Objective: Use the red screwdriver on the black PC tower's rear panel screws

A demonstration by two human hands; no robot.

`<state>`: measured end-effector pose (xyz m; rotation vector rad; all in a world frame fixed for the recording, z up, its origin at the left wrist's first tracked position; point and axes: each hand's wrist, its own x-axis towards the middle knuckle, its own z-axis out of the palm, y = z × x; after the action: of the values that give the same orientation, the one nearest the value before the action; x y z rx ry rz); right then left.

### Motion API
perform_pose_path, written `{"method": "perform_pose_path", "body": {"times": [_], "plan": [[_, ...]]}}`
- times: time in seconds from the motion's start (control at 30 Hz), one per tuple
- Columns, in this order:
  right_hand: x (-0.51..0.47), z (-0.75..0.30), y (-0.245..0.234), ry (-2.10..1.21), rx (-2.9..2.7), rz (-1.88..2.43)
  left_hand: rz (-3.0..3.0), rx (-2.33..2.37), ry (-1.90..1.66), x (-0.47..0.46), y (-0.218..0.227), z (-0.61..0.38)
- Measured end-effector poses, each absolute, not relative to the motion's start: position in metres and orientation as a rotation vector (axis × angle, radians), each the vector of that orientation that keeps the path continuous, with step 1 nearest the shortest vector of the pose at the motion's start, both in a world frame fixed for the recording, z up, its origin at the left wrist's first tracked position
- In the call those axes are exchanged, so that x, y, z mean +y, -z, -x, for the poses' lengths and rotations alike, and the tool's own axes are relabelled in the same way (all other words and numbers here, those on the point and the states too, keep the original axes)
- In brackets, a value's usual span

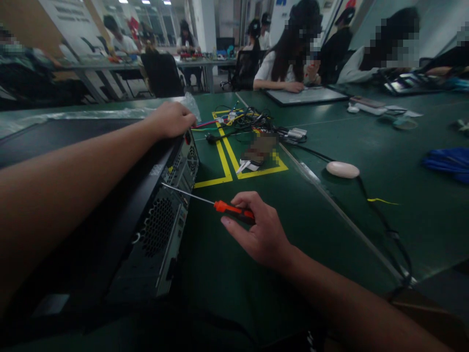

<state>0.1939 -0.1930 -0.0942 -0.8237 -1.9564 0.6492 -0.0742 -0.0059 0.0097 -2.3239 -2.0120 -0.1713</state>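
A black desktop computer case [120, 195] lies on its side at the left, its metal back panel with a round-holed vent facing right. Over its far rear corner my left hand [172, 120] is closed, fingers bent at the edge and partly hidden; the forearm crosses the case. In my right hand [262, 230] is a screwdriver [229, 209] with an orange and black handle. Its thin shaft points left, and the tip meets the back panel near the upper edge, above the vent. Whether the tip sits in a screw is too small to tell.
The green table [311, 220] bears yellow tape lines [227, 161]. Beyond the case lie tangled cables [252, 117] and a blurred-out phone-like object [258, 149]. Farther right are a pale oval object [342, 169] on a black cord and blue cloth [449, 164]. Other people sit across the table.
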Motion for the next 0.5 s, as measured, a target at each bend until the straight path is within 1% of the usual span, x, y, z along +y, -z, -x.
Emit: {"method": "perform_pose_path", "body": {"times": [0.1,0.5], "plan": [[-0.1925,-0.1940,0.0943,-0.643,-1.964,0.826,2.285,-2.083,0.183,-0.0078,-0.0103,0.0729],[-0.1916,-0.1946,0.0961,-0.653,-1.958,0.836,2.289,-2.032,0.181,-0.0106,-0.0114,0.0711]]}}
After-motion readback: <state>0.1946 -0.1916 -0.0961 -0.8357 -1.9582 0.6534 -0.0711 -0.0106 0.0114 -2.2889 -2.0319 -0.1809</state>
